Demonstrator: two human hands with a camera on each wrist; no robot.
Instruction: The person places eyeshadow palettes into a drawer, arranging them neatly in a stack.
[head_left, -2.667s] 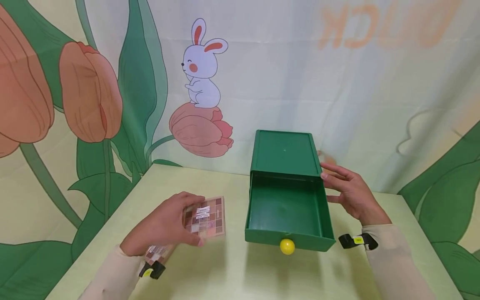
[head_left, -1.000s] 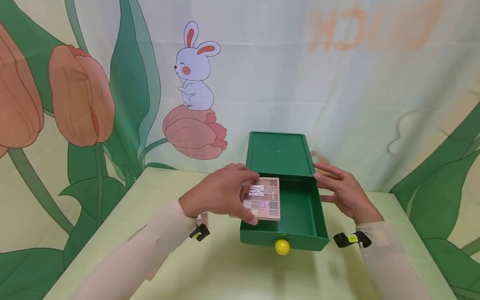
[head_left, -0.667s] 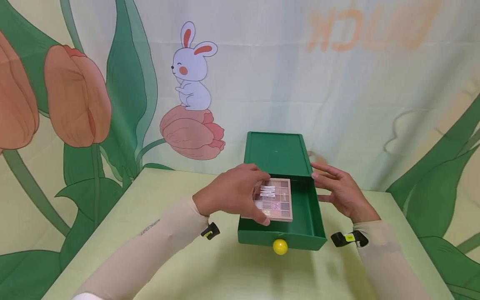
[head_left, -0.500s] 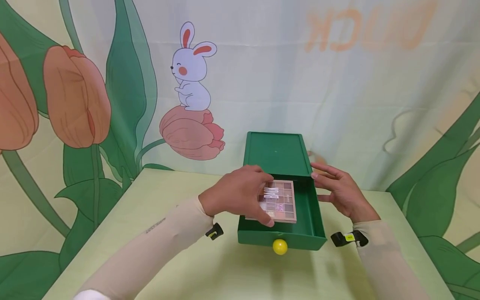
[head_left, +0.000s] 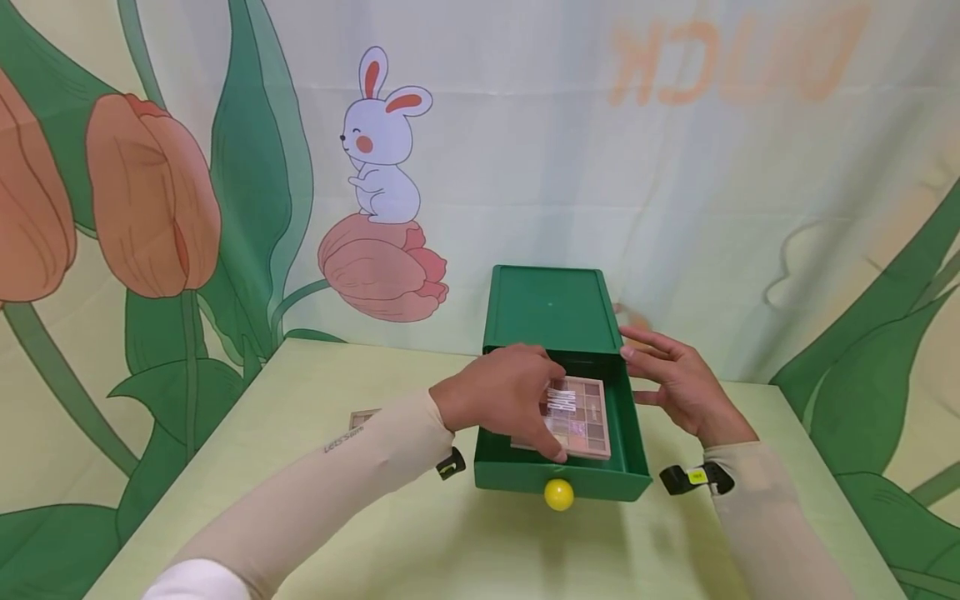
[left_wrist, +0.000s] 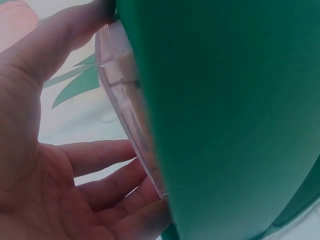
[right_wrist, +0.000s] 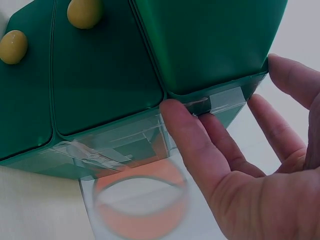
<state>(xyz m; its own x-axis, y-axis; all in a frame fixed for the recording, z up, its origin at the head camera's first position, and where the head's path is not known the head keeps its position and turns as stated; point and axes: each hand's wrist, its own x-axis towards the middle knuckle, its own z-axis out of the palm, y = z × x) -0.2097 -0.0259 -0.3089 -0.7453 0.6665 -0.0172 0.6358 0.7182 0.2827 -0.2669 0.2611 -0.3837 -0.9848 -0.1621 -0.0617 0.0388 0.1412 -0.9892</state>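
Note:
My left hand (head_left: 504,398) holds an eyeshadow palette (head_left: 585,421) by its left part, thumb at the near edge and fingers at the far edge. The palette is low inside the pulled-out top drawer (head_left: 562,477) of a green drawer cabinet (head_left: 553,308). In the left wrist view, the drawer wall (left_wrist: 225,120) covers much of the palette (left_wrist: 120,90). My right hand (head_left: 693,392) rests its fingertips against the cabinet's right side. The right wrist view shows these fingers (right_wrist: 187,142) extended along the taped side, gripping nothing.
A second palette (head_left: 363,417) lies on the table (head_left: 420,542), partly hidden under my left forearm. The open drawer has a yellow knob (head_left: 558,495). Two closed drawers with yellow knobs (right_wrist: 85,12) sit below it. A printed curtain (head_left: 525,150) hangs behind the cabinet.
My left hand has carried the palette from the table's left side rightward, over the drawer, then down into it. The right hand has stayed at the cabinet's side.

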